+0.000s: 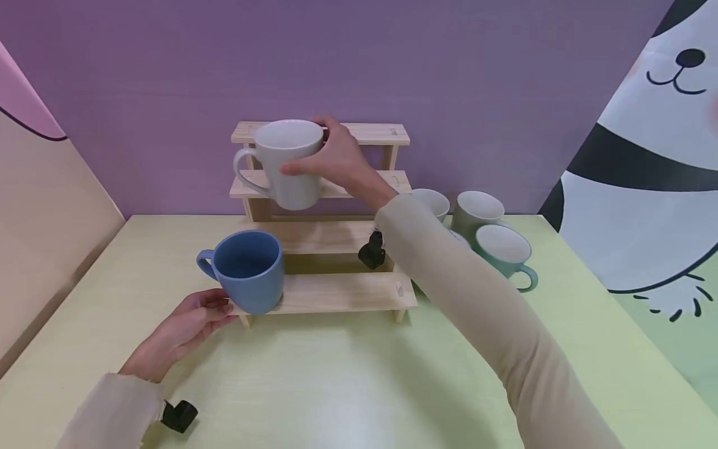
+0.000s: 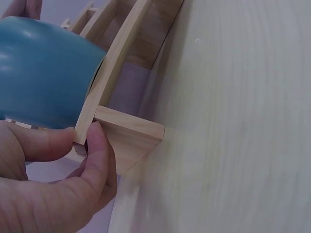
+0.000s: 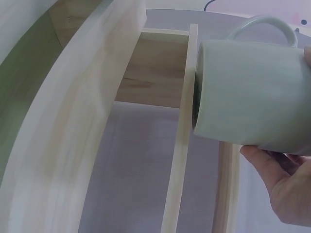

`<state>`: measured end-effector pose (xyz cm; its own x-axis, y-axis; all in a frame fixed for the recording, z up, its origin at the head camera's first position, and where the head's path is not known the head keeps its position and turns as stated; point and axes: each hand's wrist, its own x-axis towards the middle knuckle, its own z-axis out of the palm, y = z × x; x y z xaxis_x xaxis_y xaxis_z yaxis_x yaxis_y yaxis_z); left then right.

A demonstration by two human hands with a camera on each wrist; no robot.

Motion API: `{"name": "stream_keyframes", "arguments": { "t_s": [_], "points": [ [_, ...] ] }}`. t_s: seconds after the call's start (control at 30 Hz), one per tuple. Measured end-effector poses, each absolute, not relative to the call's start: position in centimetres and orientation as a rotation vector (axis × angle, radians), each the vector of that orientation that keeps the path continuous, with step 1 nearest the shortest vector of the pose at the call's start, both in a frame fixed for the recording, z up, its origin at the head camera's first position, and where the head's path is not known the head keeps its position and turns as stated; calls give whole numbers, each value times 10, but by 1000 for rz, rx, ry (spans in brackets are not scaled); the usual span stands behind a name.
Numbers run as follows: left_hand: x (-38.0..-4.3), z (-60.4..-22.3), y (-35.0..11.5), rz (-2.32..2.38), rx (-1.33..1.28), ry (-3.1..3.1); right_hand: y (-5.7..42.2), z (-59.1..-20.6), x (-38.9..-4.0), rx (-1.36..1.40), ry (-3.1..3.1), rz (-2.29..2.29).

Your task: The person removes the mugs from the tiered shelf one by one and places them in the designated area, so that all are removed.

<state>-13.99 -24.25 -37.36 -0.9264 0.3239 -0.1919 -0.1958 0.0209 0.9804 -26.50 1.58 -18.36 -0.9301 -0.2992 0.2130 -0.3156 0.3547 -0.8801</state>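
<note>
Centrally, a stepped pale-wood rack (image 1: 336,293) stood on the yellow-green table (image 1: 348,386). Right hand (image 1: 336,162) clasped a white ceramic mug (image 1: 288,163) above the upper steps. Left hand (image 1: 182,330) pinched the rack's near-left corner, beside a blue ceramic mug (image 1: 249,269) on the lowest step. Three pale mugs (image 1: 477,231) stood far right.

The stepped rack (image 1: 336,290) is showing pale unfinished wood; the white mug (image 1: 288,163) and blue mug (image 1: 249,269) are looking smooth, matt ceramic.

Mug (image 1: 249,269) on rack's (image 1: 336,293) lowest step, left
</note>
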Motion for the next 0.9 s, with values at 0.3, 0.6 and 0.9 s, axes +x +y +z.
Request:
{"name": "stream_keyframes", "arguments": {
  "t_s": [0.3, 0.6, 0.9],
  "points": [
    [-138, -374, -246, 1980, 126, 1940, 35, -182, -256, 558, -2568, 1681],
    [-137, -375, -247, 1981, 115, 1936, 58, -187, -256, 511, -2577, 1631],
    [-138, -375, -247, 1963, 118, 1960, 78, -185, -251, 468, -2535, 1635]
  ]
}}
